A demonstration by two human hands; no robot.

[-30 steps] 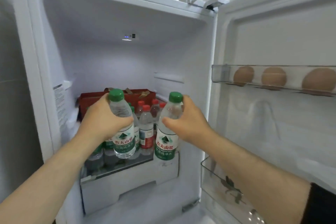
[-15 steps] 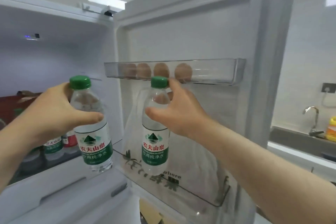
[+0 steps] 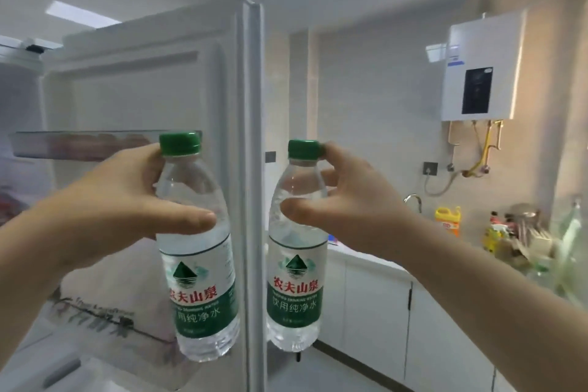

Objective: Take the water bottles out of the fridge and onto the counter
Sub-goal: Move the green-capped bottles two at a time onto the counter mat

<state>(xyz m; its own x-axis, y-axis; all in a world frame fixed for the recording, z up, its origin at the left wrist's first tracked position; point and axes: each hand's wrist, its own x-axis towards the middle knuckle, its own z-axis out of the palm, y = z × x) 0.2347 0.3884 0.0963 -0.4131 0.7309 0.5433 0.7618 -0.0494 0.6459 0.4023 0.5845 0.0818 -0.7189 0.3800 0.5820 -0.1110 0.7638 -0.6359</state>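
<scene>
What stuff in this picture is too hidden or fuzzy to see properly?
Head view only:
- Fridge inside: cut off by the left edge, so bottles in there cannot be counted.
- Door shelf: its cloudy front blurs the reddish shapes behind it.
- Clutter on the counter: motion-blurred; only a yellow bottle reads.
- Sink: hidden behind the right hand and arm; just the tap shows.
- Left hand: most fingers behind its water bottle.

White water heater (image 3: 482, 68) on wall, high right of right grip (image 3: 359, 210). Faucet (image 3: 413, 200), yellow jug (image 3: 448, 219) just right of it. Wall socket (image 3: 430, 168) above faucet. White cabinets (image 3: 375, 305) below.
</scene>
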